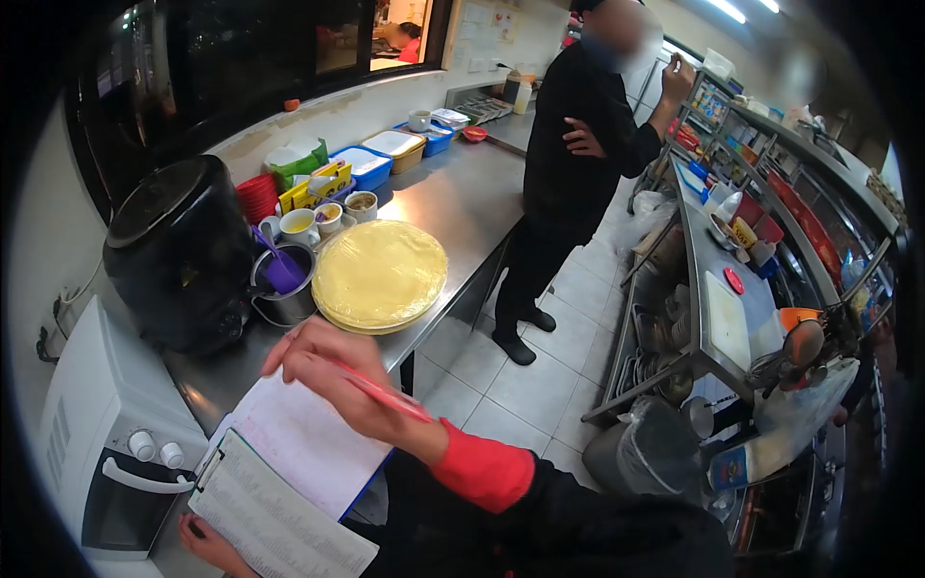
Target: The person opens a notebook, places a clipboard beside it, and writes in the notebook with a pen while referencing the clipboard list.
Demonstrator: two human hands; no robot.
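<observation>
My right hand, closed around a red pen, is raised over a white page of what looks like an open notebook or folder with a blue edge. A clipboard carrying a printed sheet overlaps the page's lower part. At its lower left edge my left hand grips the clipboard, with part of the fingers hidden beneath it. Just beyond my right hand lies a round stack of pale yellow flat discs under clear wrap, on the steel counter.
A white microwave and a large black appliance stand at the left. Near the stack are a metal pot, cups and lidded tubs. A person in black stands in the aisle. Steel shelving and a bin line the right.
</observation>
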